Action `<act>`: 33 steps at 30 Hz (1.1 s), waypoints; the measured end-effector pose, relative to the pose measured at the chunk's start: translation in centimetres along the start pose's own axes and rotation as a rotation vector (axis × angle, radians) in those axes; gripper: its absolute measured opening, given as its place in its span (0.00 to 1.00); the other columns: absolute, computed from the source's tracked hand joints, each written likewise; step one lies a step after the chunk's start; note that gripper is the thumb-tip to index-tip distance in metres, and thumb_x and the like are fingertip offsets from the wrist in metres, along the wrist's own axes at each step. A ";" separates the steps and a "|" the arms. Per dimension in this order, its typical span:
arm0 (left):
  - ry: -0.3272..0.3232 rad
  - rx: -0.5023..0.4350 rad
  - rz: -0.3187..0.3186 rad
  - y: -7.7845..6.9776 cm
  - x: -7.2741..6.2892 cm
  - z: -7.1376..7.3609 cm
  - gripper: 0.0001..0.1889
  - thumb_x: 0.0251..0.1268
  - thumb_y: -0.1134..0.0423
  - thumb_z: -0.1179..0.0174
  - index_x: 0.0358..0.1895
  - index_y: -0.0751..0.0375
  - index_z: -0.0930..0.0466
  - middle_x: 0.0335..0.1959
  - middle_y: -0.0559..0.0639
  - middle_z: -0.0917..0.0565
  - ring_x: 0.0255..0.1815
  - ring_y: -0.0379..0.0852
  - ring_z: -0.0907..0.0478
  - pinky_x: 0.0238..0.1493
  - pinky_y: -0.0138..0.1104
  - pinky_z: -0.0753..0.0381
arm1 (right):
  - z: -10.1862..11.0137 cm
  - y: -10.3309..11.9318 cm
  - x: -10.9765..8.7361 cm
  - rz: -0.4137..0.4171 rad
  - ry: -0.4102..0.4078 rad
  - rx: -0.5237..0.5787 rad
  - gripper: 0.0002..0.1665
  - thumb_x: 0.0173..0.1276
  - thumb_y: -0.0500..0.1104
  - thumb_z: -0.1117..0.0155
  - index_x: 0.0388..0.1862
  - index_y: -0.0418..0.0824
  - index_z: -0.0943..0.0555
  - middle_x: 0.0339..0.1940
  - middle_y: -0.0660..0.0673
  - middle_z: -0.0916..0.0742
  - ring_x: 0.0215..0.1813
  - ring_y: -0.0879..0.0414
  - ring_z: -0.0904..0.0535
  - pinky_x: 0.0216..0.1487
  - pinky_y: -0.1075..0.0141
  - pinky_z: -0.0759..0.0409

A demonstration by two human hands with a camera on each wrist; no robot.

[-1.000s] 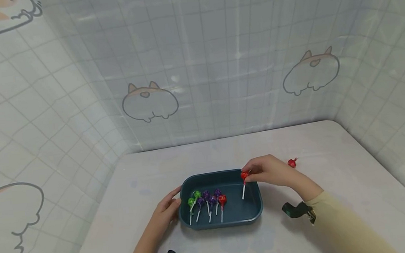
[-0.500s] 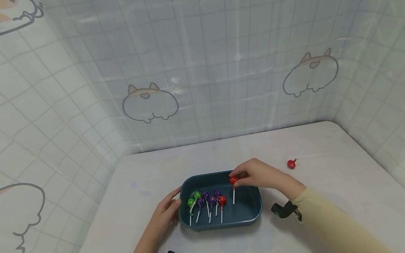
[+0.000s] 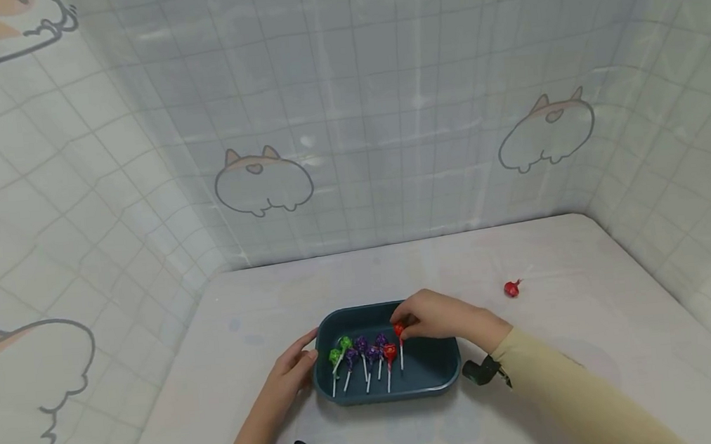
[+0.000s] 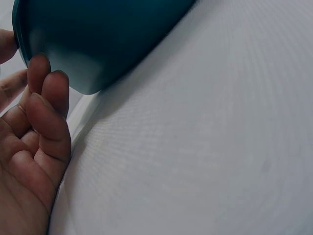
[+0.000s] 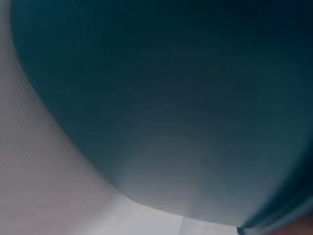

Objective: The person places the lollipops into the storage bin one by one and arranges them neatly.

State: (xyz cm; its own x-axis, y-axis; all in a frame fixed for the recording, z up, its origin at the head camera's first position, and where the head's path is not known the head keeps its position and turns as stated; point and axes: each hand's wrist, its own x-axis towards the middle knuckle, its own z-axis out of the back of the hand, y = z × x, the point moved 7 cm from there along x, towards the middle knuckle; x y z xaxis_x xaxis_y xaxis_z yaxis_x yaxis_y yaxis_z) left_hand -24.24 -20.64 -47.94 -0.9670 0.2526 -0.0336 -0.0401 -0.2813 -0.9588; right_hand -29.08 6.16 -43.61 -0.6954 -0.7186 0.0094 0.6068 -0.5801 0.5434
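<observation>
A dark teal tray [image 3: 430, 367] stands on the table. My left hand [image 3: 292, 373] holds its left end, and in the left wrist view the fingers [image 4: 55, 93] are bent against the outer wall. My right hand [image 3: 443, 315] pinches the head of a red lollipop [image 3: 399, 331], its white stick pointing down inside the tray. Just left of it lies another red lollipop [image 3: 390, 351]. Several purple lollipops [image 3: 361, 344] and two green lollipops [image 3: 345, 343] fill the tray's left half, sticks toward me. The tray's outer wall [image 5: 166, 117] covers most of the right wrist view, hiding the fingers.
One more red lollipop [image 3: 511, 289] lies on the white table [image 3: 310, 282], right of the tray, its stick not visible. Tiled-pattern sheets [image 3: 377, 178] with dog drawings enclose the table at the back and both sides.
My right hand has moved left over the tray with the red lollipop, lowering it beside the other red one. The left hand and the tray stay in place.
</observation>
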 end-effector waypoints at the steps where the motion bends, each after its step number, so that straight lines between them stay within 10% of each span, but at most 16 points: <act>1: 0.000 0.001 -0.004 0.0 0.0 0.0 0.24 0.78 0.56 0.48 0.72 0.52 0.33 0.36 0.58 0.21 0.30 0.50 0.25 0.33 0.39 0.22 | -0.1 0.0 0.1 -0.005 0.011 -0.005 0.17 0.67 0.42 0.30 0.53 0.37 0.16 0.44 0.51 0.13 0.41 0.67 0.18 0.42 0.71 0.21; 13: -0.038 0.001 0.038 3.3 1.3 0.6 0.22 0.76 0.52 0.47 0.70 0.41 0.31 0.35 0.56 0.21 0.30 0.51 0.26 0.31 0.37 0.24 | -1.0 0.2 0.8 -0.001 0.052 -0.126 0.14 0.66 0.42 0.30 0.49 0.39 0.14 0.43 0.51 0.12 0.42 0.64 0.19 0.46 0.66 0.21; 33: -0.010 -0.008 0.016 3.1 1.2 0.6 0.23 0.75 0.48 0.46 0.70 0.40 0.30 0.37 0.58 0.20 0.31 0.51 0.25 0.32 0.38 0.23 | -2.0 0.3 1.3 -0.005 0.066 -0.192 0.14 0.65 0.43 0.28 0.48 0.42 0.13 0.43 0.52 0.13 0.40 0.65 0.21 0.47 0.65 0.21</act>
State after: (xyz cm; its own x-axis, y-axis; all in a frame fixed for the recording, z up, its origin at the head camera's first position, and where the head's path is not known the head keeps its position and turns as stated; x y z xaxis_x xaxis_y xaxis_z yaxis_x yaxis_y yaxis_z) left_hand -25.70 -21.73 -50.78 -0.9700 0.2386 -0.0465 -0.0223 -0.2777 -0.9604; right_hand -29.07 4.28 -45.15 -0.6754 -0.7357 -0.0516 0.6702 -0.6415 0.3732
